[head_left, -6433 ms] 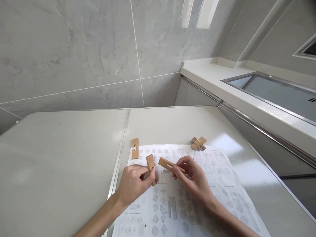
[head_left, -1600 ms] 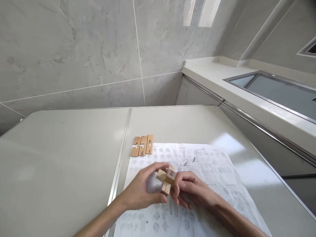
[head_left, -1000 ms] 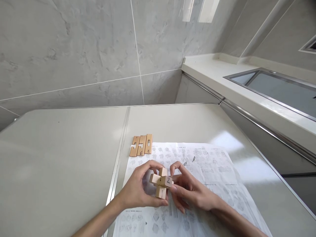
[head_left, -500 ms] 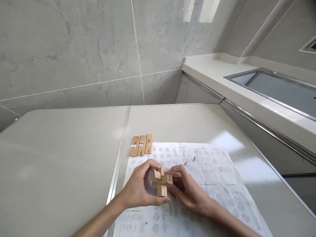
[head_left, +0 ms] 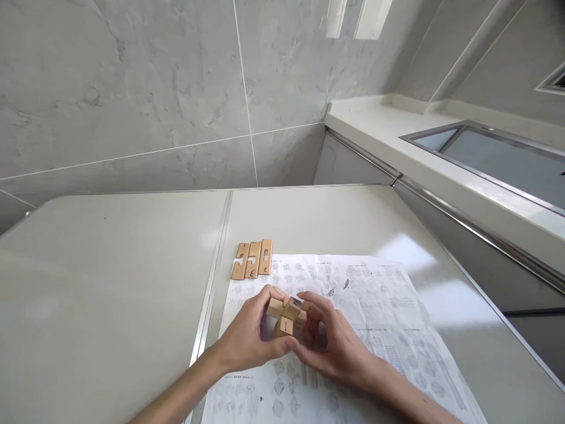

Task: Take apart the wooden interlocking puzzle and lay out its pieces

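A wooden burr puzzle (head_left: 286, 315) of interlocked, marked bars is held in the air above the printed sheet (head_left: 357, 312). My left hand (head_left: 249, 330) curves around its left side, with the fingers behind and the thumb at its lower front. From the right, my right hand (head_left: 333, 338) grips it with bent fingers and a thumb near the left thumb; part of the puzzle is hidden there. Three flat, notched wooden pieces (head_left: 252, 259) with pen marks lie side by side beyond my left hand, at the sheet's upper left corner.
The sheet, covered in small line drawings, lies on a pale table (head_left: 132, 282) with a metal seam (head_left: 212, 277) running left of it. Behind the table rises a grey tiled wall (head_left: 168, 76). A white counter (head_left: 371, 121) with a metal-framed sink (head_left: 489, 150) stands at the right.
The burr puzzle has been turned and tilted between my hands, its marked bar ends now facing higher. My right fingers have shifted over its right side. The flat pieces have not moved.
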Action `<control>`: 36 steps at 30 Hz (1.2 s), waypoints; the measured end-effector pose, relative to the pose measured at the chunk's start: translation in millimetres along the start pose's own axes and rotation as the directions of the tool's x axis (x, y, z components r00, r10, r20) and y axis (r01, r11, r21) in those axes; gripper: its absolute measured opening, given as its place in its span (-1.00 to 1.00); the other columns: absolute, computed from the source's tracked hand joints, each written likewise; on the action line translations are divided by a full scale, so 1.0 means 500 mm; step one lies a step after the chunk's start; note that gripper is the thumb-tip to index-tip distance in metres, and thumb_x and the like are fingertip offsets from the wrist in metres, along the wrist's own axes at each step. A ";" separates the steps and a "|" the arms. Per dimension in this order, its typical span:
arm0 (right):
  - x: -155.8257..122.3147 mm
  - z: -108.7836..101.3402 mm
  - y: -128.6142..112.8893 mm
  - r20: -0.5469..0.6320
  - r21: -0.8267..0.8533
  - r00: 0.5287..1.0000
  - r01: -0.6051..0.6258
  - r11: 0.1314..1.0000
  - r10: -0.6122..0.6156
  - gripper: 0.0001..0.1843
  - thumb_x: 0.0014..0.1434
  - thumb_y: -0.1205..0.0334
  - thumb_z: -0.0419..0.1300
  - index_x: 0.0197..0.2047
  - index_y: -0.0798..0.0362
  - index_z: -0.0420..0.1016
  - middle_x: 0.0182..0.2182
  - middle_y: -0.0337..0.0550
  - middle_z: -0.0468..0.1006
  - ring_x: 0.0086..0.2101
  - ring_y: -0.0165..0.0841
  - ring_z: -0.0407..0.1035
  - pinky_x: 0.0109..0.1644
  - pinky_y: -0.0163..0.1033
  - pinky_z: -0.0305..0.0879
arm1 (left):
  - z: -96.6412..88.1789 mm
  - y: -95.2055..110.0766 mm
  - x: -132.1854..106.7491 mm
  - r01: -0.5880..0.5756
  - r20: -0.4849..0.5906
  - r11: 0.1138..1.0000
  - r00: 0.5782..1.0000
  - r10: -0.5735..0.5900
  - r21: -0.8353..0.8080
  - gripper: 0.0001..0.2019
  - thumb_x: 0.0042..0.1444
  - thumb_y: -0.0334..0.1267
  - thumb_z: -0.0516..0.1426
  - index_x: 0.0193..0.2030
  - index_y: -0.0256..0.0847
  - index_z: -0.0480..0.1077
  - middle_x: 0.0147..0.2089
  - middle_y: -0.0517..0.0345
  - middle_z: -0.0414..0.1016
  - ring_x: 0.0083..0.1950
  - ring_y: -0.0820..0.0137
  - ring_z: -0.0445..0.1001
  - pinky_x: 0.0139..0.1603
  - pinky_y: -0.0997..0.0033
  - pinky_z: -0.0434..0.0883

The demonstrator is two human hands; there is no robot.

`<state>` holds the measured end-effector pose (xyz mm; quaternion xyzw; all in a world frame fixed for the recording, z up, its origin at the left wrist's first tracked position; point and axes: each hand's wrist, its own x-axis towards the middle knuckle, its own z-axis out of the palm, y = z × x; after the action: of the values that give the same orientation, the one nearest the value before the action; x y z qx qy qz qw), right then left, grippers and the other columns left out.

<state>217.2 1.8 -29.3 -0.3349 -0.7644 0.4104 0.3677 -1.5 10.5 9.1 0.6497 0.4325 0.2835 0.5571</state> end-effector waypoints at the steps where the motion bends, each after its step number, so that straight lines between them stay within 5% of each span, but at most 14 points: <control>1: 0.000 0.002 0.002 -0.018 -0.059 1.000 0.023 0.998 -0.024 -0.27 0.33 0.23 0.28 0.40 -0.19 -0.02 -0.36 -0.32 0.45 -0.55 -0.41 0.30 -0.49 -0.32 0.19 | 0.000 0.001 0.000 0.005 0.010 1.000 1.000 -0.005 0.014 -0.42 0.13 0.33 0.30 -0.03 -0.10 0.33 -0.09 0.09 0.51 -0.17 0.26 0.48 -0.25 0.35 0.39; 8: 0.002 -0.004 -0.011 -0.040 -0.355 0.991 0.107 0.929 -0.129 -0.21 0.20 0.32 0.32 0.40 -0.18 0.10 -0.14 -0.12 0.51 -0.45 -0.33 0.42 -0.45 -0.25 0.32 | 0.003 0.005 0.000 0.002 0.025 0.987 1.000 -0.006 0.161 -0.28 0.06 0.55 0.17 -0.07 -0.12 0.38 -0.11 0.08 0.50 -0.21 0.24 0.43 -0.26 0.32 0.40; 13: 0.000 0.000 -0.015 -0.098 -0.341 0.987 0.089 0.936 -0.129 -0.18 0.11 0.35 0.31 0.38 -0.15 0.13 -0.05 -0.04 0.49 -0.37 -0.26 0.47 -0.46 -0.19 0.40 | 0.000 0.003 0.003 0.008 0.032 1.000 0.999 -0.007 -0.028 -0.31 0.13 0.53 0.14 -0.05 -0.12 0.35 -0.19 0.12 0.48 -0.28 0.30 0.43 -0.29 0.33 0.38; 21: 0.006 -0.003 -0.008 -0.213 -0.346 0.960 0.099 0.933 -0.181 -0.26 0.14 0.39 0.24 0.37 -0.04 0.16 -0.04 0.02 0.48 -0.31 -0.21 0.47 -0.43 -0.12 0.49 | -0.012 0.006 0.003 0.014 -0.127 0.988 0.991 -0.034 -0.156 -0.41 0.30 0.43 0.05 -0.09 -0.13 0.40 -0.13 0.02 0.47 -0.10 0.17 0.46 0.00 0.15 0.44; 24: 0.009 -0.008 -0.005 -0.204 -0.375 0.972 0.035 0.926 -0.119 -0.26 0.12 0.39 0.26 0.35 -0.03 0.18 0.00 0.06 0.46 -0.21 -0.14 0.50 -0.30 -0.04 0.58 | -0.017 0.005 0.001 -0.016 -0.175 0.985 0.984 -0.015 -0.174 -0.39 0.37 0.41 -0.04 -0.11 -0.13 0.45 -0.13 0.00 0.44 -0.11 0.18 0.44 0.07 0.12 0.42; 28: 0.015 -0.011 -0.001 -0.187 -0.414 0.981 -0.032 0.910 -0.050 -0.21 0.10 0.39 0.33 0.36 -0.05 0.21 0.11 0.12 0.41 0.02 0.00 0.48 -0.06 0.08 0.63 | -0.015 0.000 0.000 -0.007 -0.159 0.975 0.987 -0.029 -0.221 -0.42 0.29 0.41 0.09 -0.01 -0.10 0.40 -0.15 0.07 0.45 -0.10 0.22 0.46 0.06 0.18 0.42; 36: 0.014 -0.009 0.009 -0.137 -0.443 0.990 -0.088 0.892 0.030 -0.31 0.21 0.26 0.39 0.33 -0.09 0.27 0.20 0.15 0.35 0.22 0.14 0.29 0.20 0.33 0.48 | -0.005 0.010 0.003 -0.004 -0.155 0.989 0.988 -0.020 -0.150 -0.37 0.16 0.37 0.28 0.09 -0.10 0.41 -0.08 0.07 0.45 -0.08 0.22 0.47 0.00 0.22 0.43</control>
<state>218.2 11.0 -29.6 -0.4588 -0.8030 0.2122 0.3158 -1.5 12.6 14.5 0.5801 0.4550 0.3631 0.5697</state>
